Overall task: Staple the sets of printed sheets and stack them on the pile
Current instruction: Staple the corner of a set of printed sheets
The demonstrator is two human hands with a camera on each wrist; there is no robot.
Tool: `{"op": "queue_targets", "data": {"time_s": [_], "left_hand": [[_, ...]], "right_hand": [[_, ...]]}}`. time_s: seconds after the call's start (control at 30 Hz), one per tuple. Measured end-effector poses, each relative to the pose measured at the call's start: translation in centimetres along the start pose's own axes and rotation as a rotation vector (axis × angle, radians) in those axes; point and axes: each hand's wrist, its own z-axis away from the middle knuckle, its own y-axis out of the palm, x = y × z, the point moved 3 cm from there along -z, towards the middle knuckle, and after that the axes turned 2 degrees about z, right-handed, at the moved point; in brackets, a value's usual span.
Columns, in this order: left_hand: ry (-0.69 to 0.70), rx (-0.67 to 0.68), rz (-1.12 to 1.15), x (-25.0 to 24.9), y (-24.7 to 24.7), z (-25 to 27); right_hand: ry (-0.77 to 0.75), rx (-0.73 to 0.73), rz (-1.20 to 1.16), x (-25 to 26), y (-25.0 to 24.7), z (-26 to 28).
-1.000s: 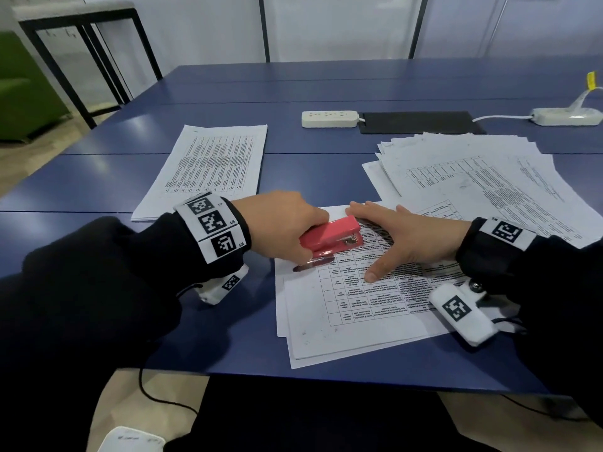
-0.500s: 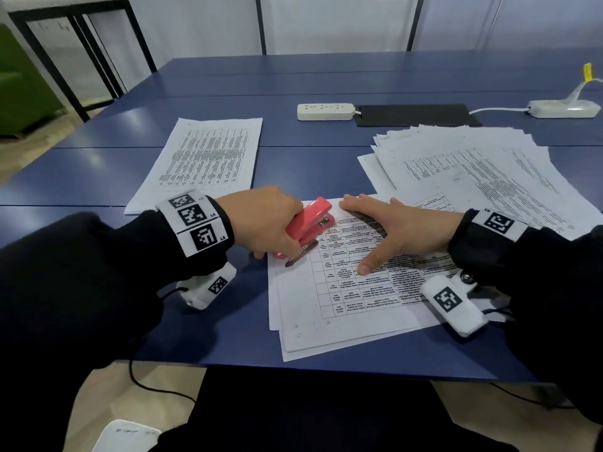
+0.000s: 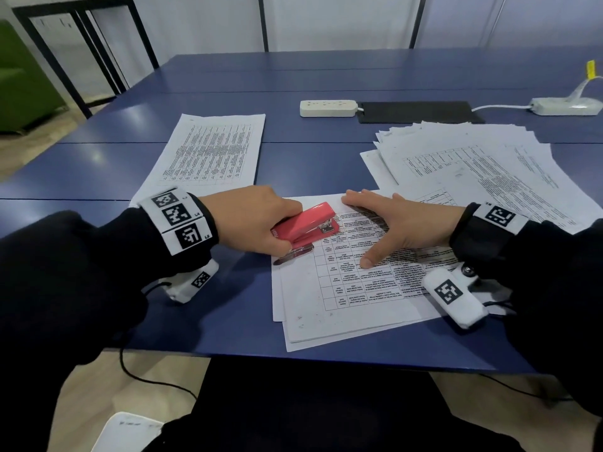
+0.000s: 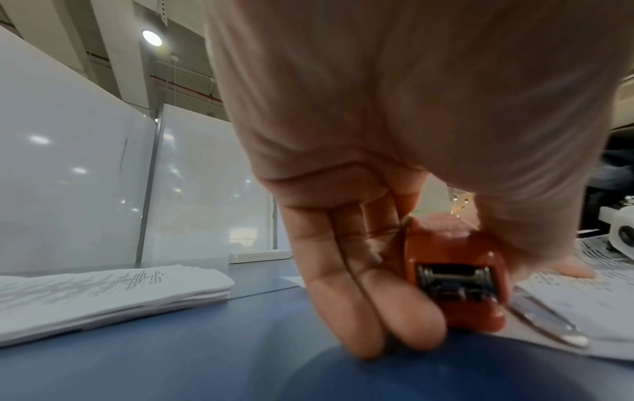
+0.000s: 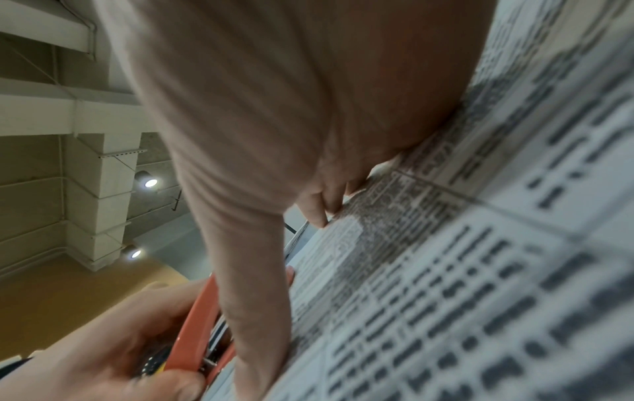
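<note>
My left hand (image 3: 261, 223) grips a red stapler (image 3: 306, 225) by its rear, fingers curled round its sides (image 4: 374, 306). The stapler's (image 4: 456, 279) nose lies over the top left corner of a set of printed sheets (image 3: 342, 288) near the table's front edge. My right hand (image 3: 398, 223) lies flat on that set, fingers spread, thumb pointing toward me; in the right wrist view its fingertips (image 5: 319, 209) press the paper (image 5: 480, 271) beside the stapler (image 5: 195, 333). A neat pile of printed sheets (image 3: 212, 151) lies at the left (image 4: 103, 290).
A loose fan of printed sheets (image 3: 483, 168) covers the right of the blue table (image 3: 310, 158). At the back lie a white power strip (image 3: 328, 108), a black pad (image 3: 417, 111) and a second white strip (image 3: 567, 106). A black frame (image 3: 81, 60) stands far left.
The stapler was tilted up at the sheets' corner half a second ago; now my left hand has brought it down flatter over that corner. My right hand stays flat on the sheets.
</note>
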Motion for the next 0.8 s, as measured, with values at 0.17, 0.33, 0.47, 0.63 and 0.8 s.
{"op": "queue_targets", "data": {"time_s": [0.17, 0.33, 0.47, 0.63, 0.8], "left_hand": [[-0.02, 0.002, 0.015, 0.3, 0.2, 1.0], [-0.03, -0.004, 0.069, 0.6, -0.1, 1.5], [-0.03, -0.121, 0.239, 1.2, -1.5, 1.2], [-0.02, -0.234, 0.44, 0.8, -2.5, -0.7], [-0.108, -0.287, 0.682, 1.8, -1.9, -1.8]], "right_hand": [[-0.002, 0.003, 0.0, -0.2, 0.1, -0.1], [0.0, 0.009, -0.008, -0.3, 0.1, -0.1], [-0.028, -0.177, -0.272, 0.7, -0.5, -0.1], [-0.018, -0.262, -0.922, 4.2, -1.3, -1.5], [-0.022, -0.209, -1.12, 4.7, 0.3, -2.6]]}}
